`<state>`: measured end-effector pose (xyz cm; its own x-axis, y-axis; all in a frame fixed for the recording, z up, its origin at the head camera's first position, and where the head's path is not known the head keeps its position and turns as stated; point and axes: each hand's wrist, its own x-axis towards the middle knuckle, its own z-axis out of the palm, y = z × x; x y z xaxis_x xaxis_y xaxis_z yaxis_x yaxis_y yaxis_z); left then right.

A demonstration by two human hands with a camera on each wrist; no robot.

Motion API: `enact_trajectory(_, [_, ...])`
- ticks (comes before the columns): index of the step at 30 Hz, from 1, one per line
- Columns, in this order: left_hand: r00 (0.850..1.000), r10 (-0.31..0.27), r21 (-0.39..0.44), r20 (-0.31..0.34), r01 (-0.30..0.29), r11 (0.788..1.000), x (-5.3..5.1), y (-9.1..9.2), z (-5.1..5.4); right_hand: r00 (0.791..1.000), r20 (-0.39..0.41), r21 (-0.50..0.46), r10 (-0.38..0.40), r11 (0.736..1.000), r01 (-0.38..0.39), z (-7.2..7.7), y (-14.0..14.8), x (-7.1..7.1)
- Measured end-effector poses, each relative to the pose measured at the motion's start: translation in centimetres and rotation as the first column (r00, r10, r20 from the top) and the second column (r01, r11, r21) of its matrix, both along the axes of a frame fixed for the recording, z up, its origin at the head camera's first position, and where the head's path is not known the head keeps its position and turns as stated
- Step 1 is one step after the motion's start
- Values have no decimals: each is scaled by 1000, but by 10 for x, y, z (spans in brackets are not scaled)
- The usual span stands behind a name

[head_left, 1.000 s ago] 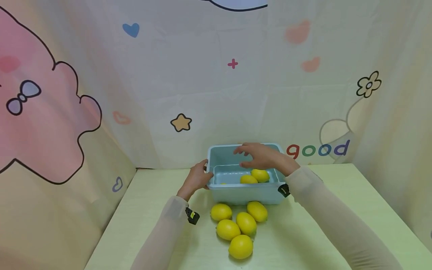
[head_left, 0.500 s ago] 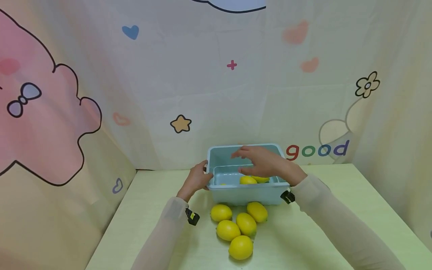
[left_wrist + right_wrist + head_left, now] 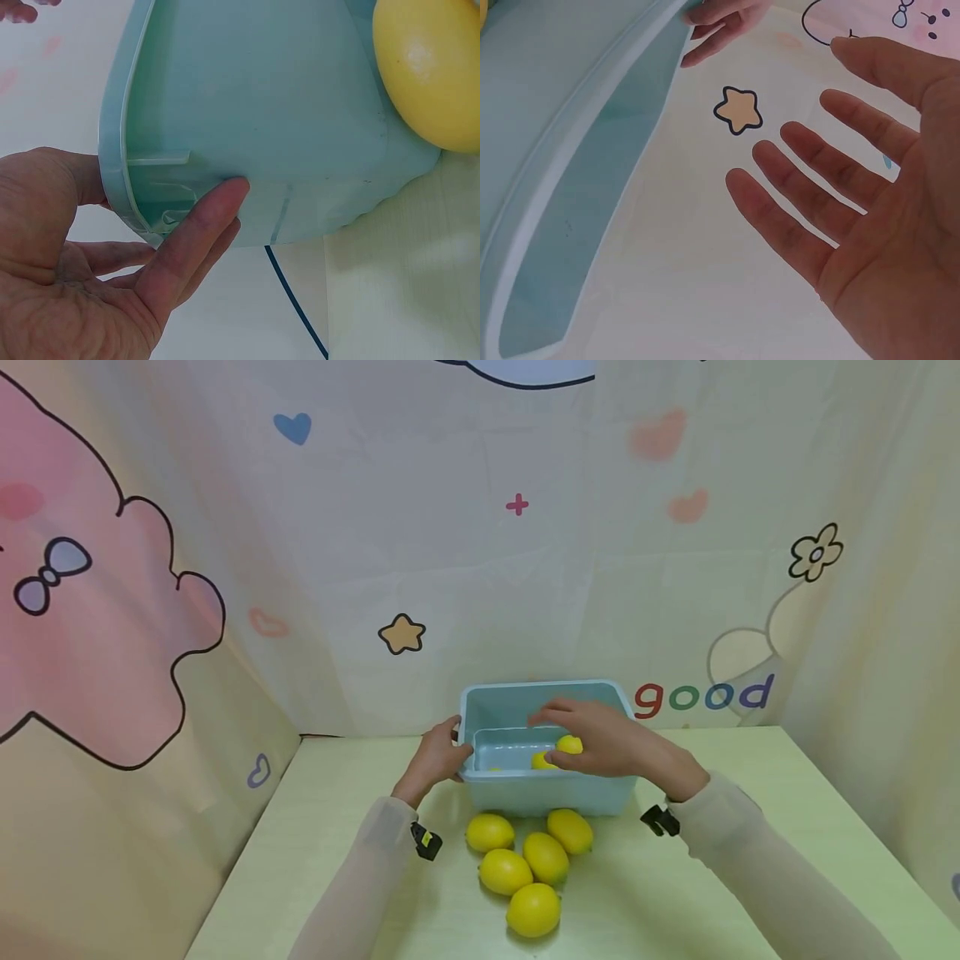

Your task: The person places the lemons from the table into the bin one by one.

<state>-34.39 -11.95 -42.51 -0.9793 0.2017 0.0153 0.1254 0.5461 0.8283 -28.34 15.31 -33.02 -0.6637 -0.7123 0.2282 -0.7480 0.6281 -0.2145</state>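
A light blue plastic bin (image 3: 551, 793) stands at the back of the table, with a few lemons inside. Two of these show plainly, one lemon (image 3: 569, 744) partly behind my right hand. At the bin's left end, my left hand (image 3: 437, 753) grips the rim; the left wrist view has its fingers against the outer wall (image 3: 255, 97). Over the right part of the bin hovers my right hand (image 3: 607, 739), fingers spread and holding nothing, as the right wrist view confirms. In front of the bin lie several loose lemons (image 3: 546, 857) in a cluster.
The pale green table (image 3: 337, 827) reaches back to a hanging cloth (image 3: 480, 568) printed with hearts, a star and the word "good". More cloth hangs along both sides. A black wrist camera (image 3: 660, 820) sits on the right sleeve.
My right hand has drifted right and back toward me, now over the bin's right front part. The left hand, the bin and the loose lemons have stayed in place.
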Motion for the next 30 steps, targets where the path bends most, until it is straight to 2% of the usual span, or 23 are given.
enact_trajectory(6, [1000, -3, -5, 0, 3, 1000, 0, 0, 0, 999, -51, -2, -8, 1000, 8, -11, 6, 12])
enact_trajectory(16, [1000, -2, -8, 2, 2, 1000, 0, 0, 1, 998, -57, -28, 7, 1000, -9, -27, 13, 27])
enact_trajectory(19, [1000, -2, -8, 2, 2, 1000, -1, 0, 1, 999, -44, -32, 13, 999, -15, -31, 15, 31])
enact_trajectory(26, [1000, 3, -12, -5, -3, 1000, -1, -1, 1, 998, 58, 6, 8, 1000, -8, -45, 14, 39])
enact_trajectory(30, [1000, 1, -9, -1, -1, 1000, 0, -1, 0, 996, 88, 39, 7, 999, -10, -56, 14, 42])
